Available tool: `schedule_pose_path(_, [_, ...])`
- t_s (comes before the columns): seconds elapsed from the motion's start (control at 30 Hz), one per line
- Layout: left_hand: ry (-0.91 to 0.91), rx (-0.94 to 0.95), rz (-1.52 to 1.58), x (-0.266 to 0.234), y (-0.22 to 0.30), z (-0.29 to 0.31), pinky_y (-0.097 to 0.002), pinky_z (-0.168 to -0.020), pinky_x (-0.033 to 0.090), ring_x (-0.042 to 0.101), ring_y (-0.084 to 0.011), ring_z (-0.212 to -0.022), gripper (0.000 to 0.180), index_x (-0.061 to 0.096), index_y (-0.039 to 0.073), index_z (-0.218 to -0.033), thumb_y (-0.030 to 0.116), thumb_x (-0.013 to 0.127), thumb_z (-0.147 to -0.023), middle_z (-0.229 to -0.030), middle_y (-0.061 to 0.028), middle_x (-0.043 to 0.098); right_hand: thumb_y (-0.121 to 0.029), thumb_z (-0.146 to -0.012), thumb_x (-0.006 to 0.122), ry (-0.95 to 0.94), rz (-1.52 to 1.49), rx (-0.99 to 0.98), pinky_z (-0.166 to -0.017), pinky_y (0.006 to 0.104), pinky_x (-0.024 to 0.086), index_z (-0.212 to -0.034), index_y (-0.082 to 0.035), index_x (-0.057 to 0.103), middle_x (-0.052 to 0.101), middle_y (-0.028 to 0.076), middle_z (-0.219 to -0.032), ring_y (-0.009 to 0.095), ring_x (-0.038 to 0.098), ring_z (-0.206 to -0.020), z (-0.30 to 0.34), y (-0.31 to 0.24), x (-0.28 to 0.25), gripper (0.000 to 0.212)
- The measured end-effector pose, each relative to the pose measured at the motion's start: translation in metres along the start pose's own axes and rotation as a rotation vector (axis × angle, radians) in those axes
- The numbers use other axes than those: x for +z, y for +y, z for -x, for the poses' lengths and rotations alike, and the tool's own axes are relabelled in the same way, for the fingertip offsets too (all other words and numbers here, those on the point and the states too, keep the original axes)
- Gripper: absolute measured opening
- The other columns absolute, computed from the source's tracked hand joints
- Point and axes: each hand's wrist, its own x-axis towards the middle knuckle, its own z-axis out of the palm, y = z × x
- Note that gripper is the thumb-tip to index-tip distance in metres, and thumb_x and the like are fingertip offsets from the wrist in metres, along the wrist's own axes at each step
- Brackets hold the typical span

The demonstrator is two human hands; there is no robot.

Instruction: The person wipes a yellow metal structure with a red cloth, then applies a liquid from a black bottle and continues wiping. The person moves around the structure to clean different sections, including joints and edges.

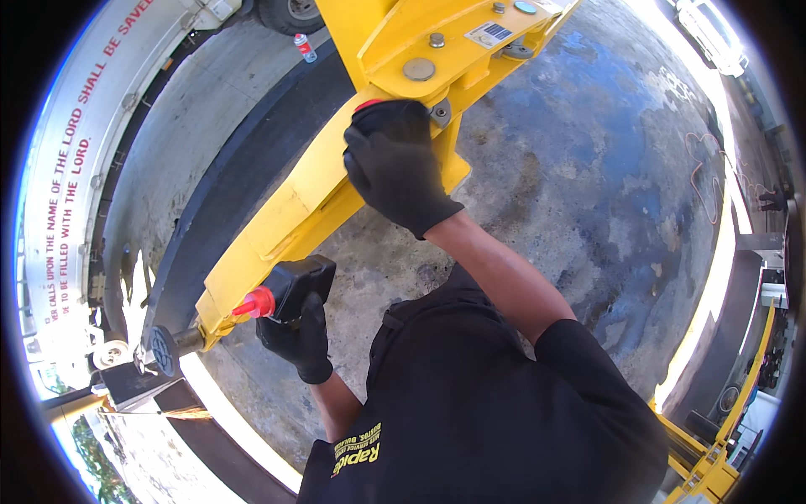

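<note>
My left hand (295, 334), in a black glove, is closed around a black bottle (307, 279) with a red cap and pointed nozzle (256, 304). The bottle lies tilted, nozzle to the left, beside the lower end of a yellow steel lift arm (290, 202). Higher up, my right hand (396, 164), also gloved in black, rests on that arm next to its pivot, with curled fingers. A bit of something red (367, 105) shows at its fingertips; what it belongs to is hidden. A round metal pin head (419, 69) and a bolt (437, 39) sit just beyond.
A clear bottle with a red label (305, 49) stands on the floor near a wheel (290, 13). A white truck body (92, 126) runs along the left. Dark wet patches mark the concrete floor (579, 168). Another yellow lift part (714, 470) stands at lower right.
</note>
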Motion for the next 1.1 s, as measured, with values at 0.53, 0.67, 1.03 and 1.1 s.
schedule_pose_path(0.53, [0.003,-0.05,-0.094,0.031,-0.011,0.001,-0.0386,-0.095,0.057,0.072,-0.0187,-0.103,0.034,0.075,-0.003,-0.133,0.019,0.077,-0.107,-0.115,-0.0077,0.08,-0.035,-0.097,0.079,0.455,-0.009,0.046,-0.093,0.0568,0.053,-0.12,-0.014,0.073,0.074,0.012,-0.106,0.04,0.071,-0.102,-0.109,0.183,-0.068,0.031])
schedule_pose_path(0.67, [-0.131,-0.013,-0.114,0.077,0.004,-0.026,-0.0382,-0.097,0.058,0.076,-0.0206,-0.104,0.034,0.075,-0.002,-0.134,0.018,0.078,-0.107,-0.117,-0.0095,0.082,-0.045,-0.095,0.08,0.186,0.028,0.049,-0.11,0.0603,0.043,-0.097,-0.013,0.086,0.078,0.008,-0.1,0.034,0.07,-0.11,-0.119,0.176,-0.065,0.033])
schedule_pose_path(1.03, [-0.6,0.002,0.356,0.294,0.092,-0.038,-0.0358,-0.089,0.061,0.08,-0.025,-0.1,0.044,0.072,-0.004,-0.128,0.031,0.082,-0.103,-0.112,-0.0123,0.082,-0.022,-0.108,0.078,0.14,-0.665,0.472,-0.092,0.0448,0.058,-0.125,-0.004,0.08,0.077,0.015,-0.109,0.032,0.071,-0.101,0.056,0.233,-0.207,0.025])
schedule_pose_path(1.1, [-0.663,-0.011,0.342,0.343,0.109,-0.015,-0.0377,-0.09,0.061,0.081,-0.027,-0.101,0.047,0.07,-0.005,-0.127,0.031,0.085,-0.099,-0.114,-0.0138,0.082,-0.024,-0.106,0.08,0.107,-0.883,0.547,-0.094,0.0444,0.058,-0.129,-0.004,0.078,0.075,0.014,-0.116,0.032,0.072,-0.105,0.086,0.25,-0.241,0.03])
